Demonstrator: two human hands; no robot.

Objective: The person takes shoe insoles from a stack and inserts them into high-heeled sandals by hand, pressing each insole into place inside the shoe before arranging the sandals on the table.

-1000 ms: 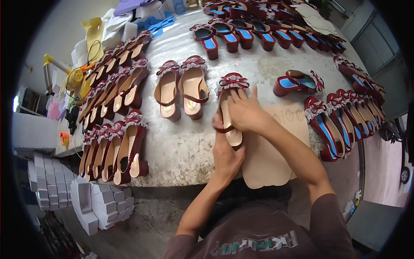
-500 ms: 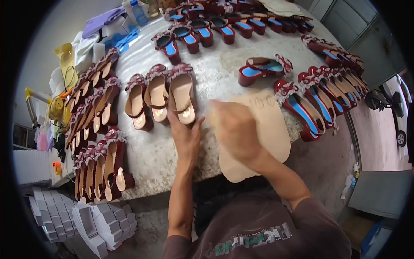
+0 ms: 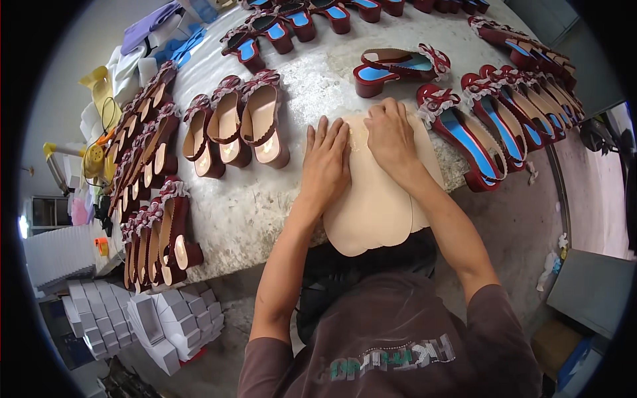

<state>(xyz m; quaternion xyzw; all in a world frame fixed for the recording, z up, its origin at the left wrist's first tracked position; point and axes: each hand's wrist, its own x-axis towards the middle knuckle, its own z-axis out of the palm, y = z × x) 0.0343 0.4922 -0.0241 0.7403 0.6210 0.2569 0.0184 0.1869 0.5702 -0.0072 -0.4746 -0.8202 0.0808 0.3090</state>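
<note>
A pale beige sheet (image 3: 365, 212) with a scalloped near edge lies in front of me, overhanging the table's edge. It overlaps another like it, and a small gold print shows near its far end. My left hand (image 3: 326, 159) rests flat on its left side, fingers stretched out. On the far part of the sheet, my right hand (image 3: 391, 136) presses down with curled fingers. Whatever those fingertips may pinch is hidden. Left of my hands stand three dark red heeled sandals (image 3: 262, 123) with ruffled bows and beige insoles.
A single sandal (image 3: 375, 76) with a blue insole lies beyond my right hand. Rows of similar sandals stand at the right (image 3: 471, 139), far side (image 3: 298, 23) and left (image 3: 162, 239) of the worn table (image 3: 245, 219). White boxes (image 3: 106, 318) are stacked below, lower left.
My left hand has left the heel of the nearest of three sandals and now lies on the beige sheet. My right hand, blurred before, has settled on the sheet's far part. The view has shifted.
</note>
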